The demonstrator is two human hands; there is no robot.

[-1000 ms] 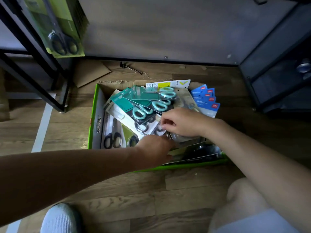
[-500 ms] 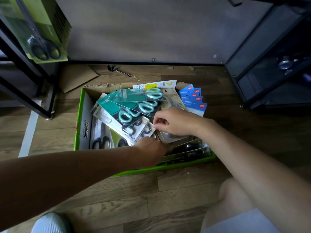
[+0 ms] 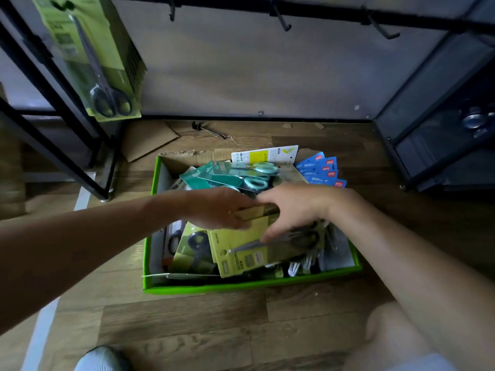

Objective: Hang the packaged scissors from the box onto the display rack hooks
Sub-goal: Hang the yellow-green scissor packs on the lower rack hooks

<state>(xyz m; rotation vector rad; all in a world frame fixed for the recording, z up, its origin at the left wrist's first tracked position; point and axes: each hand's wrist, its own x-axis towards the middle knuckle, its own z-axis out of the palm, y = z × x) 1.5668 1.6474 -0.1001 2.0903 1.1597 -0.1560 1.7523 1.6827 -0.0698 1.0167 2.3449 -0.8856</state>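
A person's left hand (image 3: 222,208) and right hand (image 3: 293,207) meet over an open green cardboard box (image 3: 241,287) on a wood-plank floor (image 3: 187,330), both holding one yellow-green carded pack of black-handled scissors (image 3: 245,249). The left fingers pinch the card's upper edge; the right thumb presses on its printed face, with the other fingers curled over the far side. The pack sits tilted just above the box's contents, hang-hole end towards the camera.

More yellow-green packs (image 3: 191,250) lie beneath it in the box. Teal packs of mint-handled scissors (image 3: 235,174) fan across the far end, beside a white-and-yellow card (image 3: 265,154) and a stack of blue-topped packs (image 3: 321,170) at the far right corner.

Up left, a thick row of matching yellow-green scissor packs (image 3: 103,62) hangs on the black metal display rack (image 3: 67,145). Bare black hooks (image 3: 284,21) jut from the rail above the box. A loose metal hook (image 3: 211,129) and a flat cardboard scrap (image 3: 147,141) lie on the floor behind the box.
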